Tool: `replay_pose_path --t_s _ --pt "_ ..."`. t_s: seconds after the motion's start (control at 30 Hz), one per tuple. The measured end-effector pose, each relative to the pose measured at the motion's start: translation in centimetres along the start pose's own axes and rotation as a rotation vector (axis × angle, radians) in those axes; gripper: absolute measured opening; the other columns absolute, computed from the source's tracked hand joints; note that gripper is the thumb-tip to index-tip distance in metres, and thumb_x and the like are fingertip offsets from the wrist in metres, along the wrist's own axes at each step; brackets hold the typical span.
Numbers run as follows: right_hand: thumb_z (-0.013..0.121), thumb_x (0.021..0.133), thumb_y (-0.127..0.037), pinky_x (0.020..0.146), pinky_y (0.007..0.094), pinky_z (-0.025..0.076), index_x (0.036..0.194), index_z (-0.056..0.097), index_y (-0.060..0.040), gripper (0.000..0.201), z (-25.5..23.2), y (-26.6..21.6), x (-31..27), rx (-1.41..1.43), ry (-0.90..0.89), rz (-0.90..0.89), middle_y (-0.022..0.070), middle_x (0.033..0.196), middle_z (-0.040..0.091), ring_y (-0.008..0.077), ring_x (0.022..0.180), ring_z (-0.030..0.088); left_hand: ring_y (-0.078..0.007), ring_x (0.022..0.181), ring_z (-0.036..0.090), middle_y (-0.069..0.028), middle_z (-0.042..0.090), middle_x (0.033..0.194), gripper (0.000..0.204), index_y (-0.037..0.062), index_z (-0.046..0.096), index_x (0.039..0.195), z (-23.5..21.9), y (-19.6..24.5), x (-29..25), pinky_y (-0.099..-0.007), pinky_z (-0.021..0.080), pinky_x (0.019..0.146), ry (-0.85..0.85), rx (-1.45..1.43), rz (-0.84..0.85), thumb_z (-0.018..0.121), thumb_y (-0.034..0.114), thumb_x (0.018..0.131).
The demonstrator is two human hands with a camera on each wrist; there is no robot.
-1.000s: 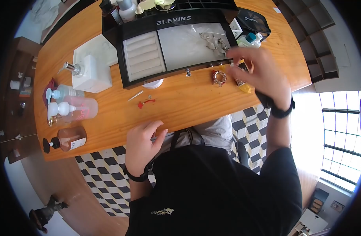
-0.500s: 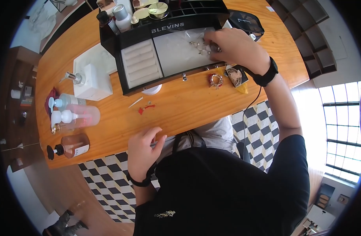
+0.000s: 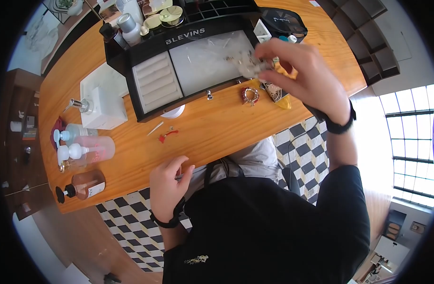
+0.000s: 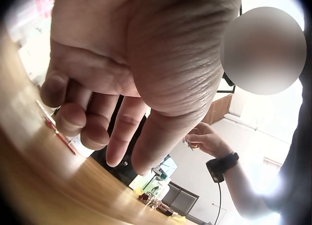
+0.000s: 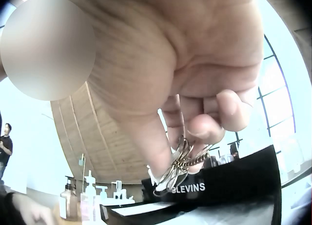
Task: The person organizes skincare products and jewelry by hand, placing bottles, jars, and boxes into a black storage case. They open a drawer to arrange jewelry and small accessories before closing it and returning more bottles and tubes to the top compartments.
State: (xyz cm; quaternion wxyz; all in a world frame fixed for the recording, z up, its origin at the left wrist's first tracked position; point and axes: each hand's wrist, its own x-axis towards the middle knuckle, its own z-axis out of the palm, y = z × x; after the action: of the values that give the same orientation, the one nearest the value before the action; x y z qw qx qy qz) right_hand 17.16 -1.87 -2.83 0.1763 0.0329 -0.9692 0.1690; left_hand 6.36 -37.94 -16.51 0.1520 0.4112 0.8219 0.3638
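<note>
My right hand [image 3: 311, 78] is over the right front corner of the drawer [image 3: 195, 64] of a black box marked BLEVINS. Its thumb and fingertips pinch a piece of gold-coloured jewellery [image 5: 178, 170] with looped wire shapes and white parts. That piece looks blurred in the head view. In the right wrist view it hangs in front of the box's lettering. My left hand [image 3: 169, 179] stays near the table's front edge, fingers loosely bent and nothing in them. White ring rolls [image 3: 154, 79] fill the left part of the drawer.
A red and silver bracelet [image 3: 250, 96] and a black card with jewellery [image 3: 274, 91] on yellow plastic [image 3: 285, 102] lie before the drawer. Nearer the left are a red ornament [image 3: 167, 136] and a thin white stick [image 3: 155, 128]. Pump bottles [image 3: 101, 147] line the table's left side.
My right hand has reached into the drawer's right part, taken hold of the jewellery and drawn it back toward me. My left hand has hardly moved; the head view has shifted slightly.
</note>
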Motion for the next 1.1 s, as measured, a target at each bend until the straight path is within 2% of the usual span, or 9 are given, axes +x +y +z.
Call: replay_pose_path --t_s 0.13,0.27,0.37,0.63,0.7,0.8,0.97,1.03,1.1 --pt "0.083 0.092 -0.011 0.073 0.0363 0.059 0.121 0.073 -0.0048 0.031 -0.2 -2.1 -3.3 0.065 -0.114 0.082 0.0126 0.105 0.078 0.0298 0.086 0.075 -0.0229 0.057 0.053 -0.0098 0.056 0.067 0.022 0.0006 0.075 0.107 0.2 0.0 0.3 -0.035 0.041 0.055 -0.011 0.007 0.015 0.084 0.011 0.089" --pt "0.083 0.091 -0.011 0.081 0.0443 0.059 0.121 0.072 -0.0051 0.033 3.0 -1.2 -6.0 0.116 -0.292 0.145 0.0169 0.107 0.078 0.0381 0.094 0.076 -0.023 0.056 0.054 -0.01 0.057 0.067 0.022 0.0005 0.075 0.106 0.4 -0.1 0.3 -0.035 0.042 0.055 -0.012 0.012 0.009 0.084 0.011 0.089" --pt "0.083 0.089 -0.012 0.078 0.0459 0.058 0.119 0.068 -0.0068 0.034 7.2 -0.1 -7.6 0.222 -0.35 0.25 0.017 0.095 0.077 0.0376 0.09 0.076 -0.023 0.057 0.055 -0.0102 0.058 0.068 0.021 0.0006 0.076 0.106 0.6 0.0 0.5 -0.0349 0.043 0.055 -0.012 0.018 0.015 0.084 0.012 0.09" --pt "0.075 0.094 -0.016 0.071 0.049 0.057 0.125 0.067 -0.0053 0.033 14.8 -1.2 -5.3 0.071 -0.166 0.279 0.0179 0.088 0.075 0.0403 0.08 0.074 -0.023 0.058 0.057 -0.0105 0.059 0.068 0.022 0.0009 0.076 0.107 0.6 0.5 0.4 -0.0351 0.044 0.056 -0.017 0.002 0.017 0.084 0.014 0.09" --pt "0.074 0.095 -0.016 0.072 0.0487 0.058 0.126 0.067 -0.0051 0.033 15.4 -1.2 -4.3 0.01 -0.171 0.302 0.0179 0.088 0.076 0.0399 0.081 0.074 -0.0308 0.063 0.06 -0.0117 0.06 0.071 0.024 0.0036 0.076 0.108 0.4 0.6 0.1 -0.0419 0.045 0.058 -0.025 0.009 -0.027 0.085 0.017 0.089" --pt "0.073 0.095 -0.015 0.073 0.0486 0.058 0.126 0.067 -0.0046 0.033 16.4 -0.5 -3.5 -0.042 -0.148 0.333 0.0184 0.091 0.076 0.0401 0.083 0.074 -0.0309 0.063 0.06 -0.012 0.06 0.071 0.025 0.0035 0.076 0.108 0.2 0.4 -0.1 -0.0417 0.046 0.058 -0.023 0.033 -0.046 0.085 0.017 0.089" --pt "0.074 0.095 -0.015 0.076 0.0494 0.058 0.124 0.067 -0.0035 0.032 15.6 -1.2 -3.5 -0.004 -0.048 0.316 0.0188 0.103 0.074 0.0413 0.089 0.073 -0.0311 0.064 0.061 -0.0122 0.061 0.072 0.025 0.0034 0.076 0.109 0.2 0.0 -0.3 -0.0417 0.046 0.059 -0.017 0.015 -0.044 0.085 0.016 0.089" --pt "0.078 0.093 -0.015 0.079 0.0481 0.058 0.127 0.068 -0.0034 0.038 14.7 -1.6 -4.2 0.121 0.03 0.2 0.0176 0.109 0.072 0.0408 0.095 0.072 -0.0313 0.064 0.061 -0.0123 0.061 0.073 0.025 0.0035 0.076 0.109 0.2 -0.1 -0.3 -0.0417 0.047 0.059 -0.021 0.012 -0.039 0.085 0.016 0.089" --pt "0.079 0.092 -0.015 0.081 0.0471 0.058 0.129 0.068 -0.0036 0.04 13.1 -2.0 -5.0 0.145 0.004 0.158 0.0169 0.111 0.071 0.0403 0.096 0.072 -0.0313 0.064 0.061 -0.0124 0.062 0.073 0.024 0.003 0.076 0.108 0.1 -0.2 -0.2 -0.0418 0.048 0.059 -0.024 0.02 -0.042 0.084 0.014 0.089"
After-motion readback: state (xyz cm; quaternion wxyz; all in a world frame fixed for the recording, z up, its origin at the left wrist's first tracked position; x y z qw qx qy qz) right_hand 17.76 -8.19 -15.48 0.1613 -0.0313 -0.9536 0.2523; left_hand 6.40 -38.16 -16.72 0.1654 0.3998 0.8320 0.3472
